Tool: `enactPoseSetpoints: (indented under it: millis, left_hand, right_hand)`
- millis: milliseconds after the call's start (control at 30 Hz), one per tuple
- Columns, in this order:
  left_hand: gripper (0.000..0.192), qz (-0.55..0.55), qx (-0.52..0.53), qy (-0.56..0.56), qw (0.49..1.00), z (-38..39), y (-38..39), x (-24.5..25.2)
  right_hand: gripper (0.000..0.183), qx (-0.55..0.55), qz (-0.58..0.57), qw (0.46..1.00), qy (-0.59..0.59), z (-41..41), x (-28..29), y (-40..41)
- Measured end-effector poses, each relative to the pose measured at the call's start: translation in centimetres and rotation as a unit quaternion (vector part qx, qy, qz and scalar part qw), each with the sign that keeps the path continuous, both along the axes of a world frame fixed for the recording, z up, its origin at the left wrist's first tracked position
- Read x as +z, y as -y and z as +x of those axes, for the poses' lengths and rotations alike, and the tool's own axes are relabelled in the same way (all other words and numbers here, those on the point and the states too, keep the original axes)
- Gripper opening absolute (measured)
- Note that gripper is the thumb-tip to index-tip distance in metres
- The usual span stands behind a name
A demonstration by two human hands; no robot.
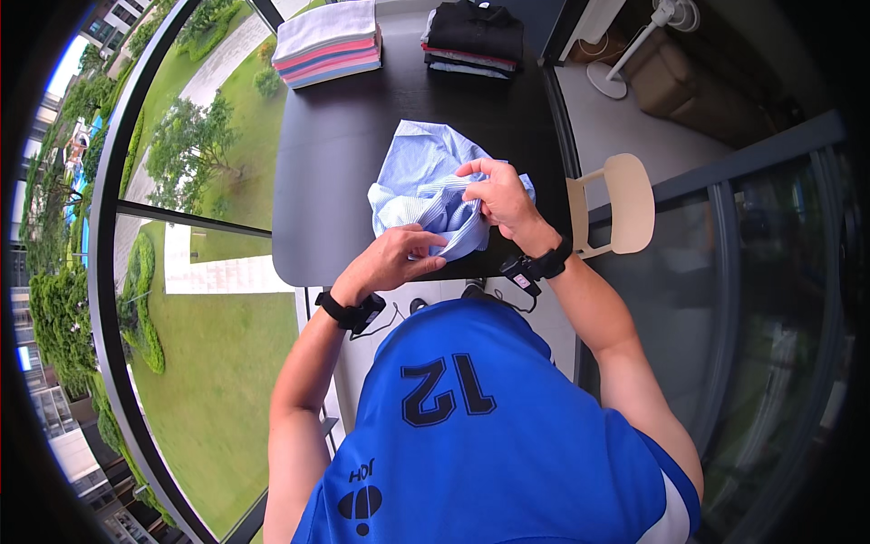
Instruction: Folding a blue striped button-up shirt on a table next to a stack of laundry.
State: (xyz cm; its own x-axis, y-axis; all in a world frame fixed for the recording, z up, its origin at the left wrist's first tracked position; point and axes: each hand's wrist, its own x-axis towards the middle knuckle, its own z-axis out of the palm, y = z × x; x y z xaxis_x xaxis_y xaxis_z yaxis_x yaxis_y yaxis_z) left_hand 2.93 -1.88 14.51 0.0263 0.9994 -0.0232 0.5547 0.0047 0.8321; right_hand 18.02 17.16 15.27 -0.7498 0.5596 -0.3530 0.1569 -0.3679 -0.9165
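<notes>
A crumpled light-blue striped cloth garment [425, 160] lies on the dark table [319, 170], near its front edge. My left hand [401, 255] is at the garment's lower left edge, thumb and fingers around a bit of the fabric; whether they pinch it I cannot tell. At the garment's right side, my right hand [499, 197] has its thumb and forefinger at a raised fold, with the other fingers curled against the cloth. The garment's exact kind is hidden by its folds.
A stack of folded white, pink and blue cloths [326, 47] stands at the table's far left. Folded dark garments [472, 41] are piled at the far right. A beige chair [631, 204] is beside the table's right edge; a window frame [109, 204] runs along the left.
</notes>
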Motion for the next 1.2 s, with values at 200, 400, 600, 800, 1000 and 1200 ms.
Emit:
enactPoseSetpoints:
  millis: [200,400,600,800,1000,1200]
  left_hand:
    - [0.024,0.007,0.017,0.045,0.999,0.2,0.2,0.4]
    - [0.019,0.015,0.097,0.075,0.992,-0.7,1.2,1.9]
    - [0.017,0.019,0.059,0.064,0.996,-1.6,1.7,2.5]
    - [0.020,0.015,0.054,0.064,0.996,-2.0,2.5,2.8]
    - [0.033,-0.019,0.058,0.007,0.998,-3.8,3.5,3.9]
    - [0.030,0.097,0.093,0.043,0.990,-4.7,3.9,6.3]
  right_hand:
    - [0.028,-0.017,0.111,0.994,0.016,0.1,-2.0,-1.2]
    - [0.027,0.083,0.452,0.883,-0.094,0.9,-1.5,-0.4]
    - [0.030,0.230,0.421,0.855,-0.198,0.2,-1.7,0.5]
    - [0.016,0.332,0.426,0.821,-0.183,-0.3,-1.5,-0.1]
    - [0.013,0.316,0.246,0.905,-0.146,0.3,0.9,-0.9]
    - [0.016,0.355,0.308,0.869,-0.154,0.6,2.5,-2.7]
